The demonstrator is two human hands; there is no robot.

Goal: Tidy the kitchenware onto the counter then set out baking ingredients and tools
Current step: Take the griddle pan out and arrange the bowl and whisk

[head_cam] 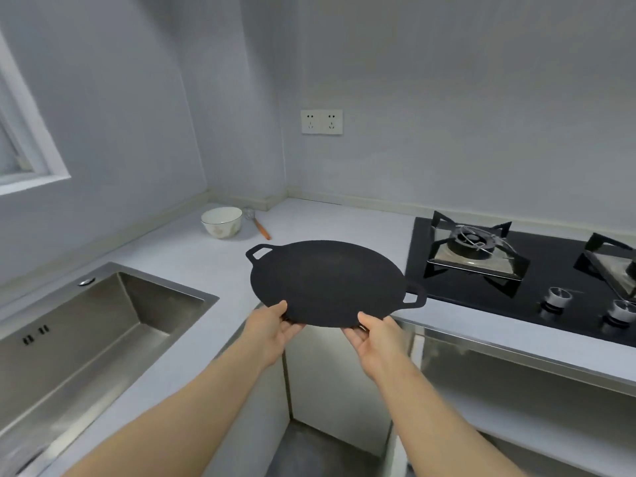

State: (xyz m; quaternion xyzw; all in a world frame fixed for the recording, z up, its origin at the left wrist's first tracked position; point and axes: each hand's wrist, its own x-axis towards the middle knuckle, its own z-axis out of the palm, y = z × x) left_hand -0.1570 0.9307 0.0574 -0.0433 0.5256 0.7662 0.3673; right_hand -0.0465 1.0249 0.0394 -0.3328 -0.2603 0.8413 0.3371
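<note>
At the frame's centre, the left hand (275, 325) and right hand (373, 333) each pinch the near rim of a flat black pan (327, 282) above the surface (192, 256). It looks stiff and heavy; its loop handles would give a safer hold.

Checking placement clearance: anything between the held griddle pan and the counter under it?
Nothing visible. The left hand and right hand hold the griddle pan over the counter between sink and hob; bowl and whisk sit back in the corner.
</note>
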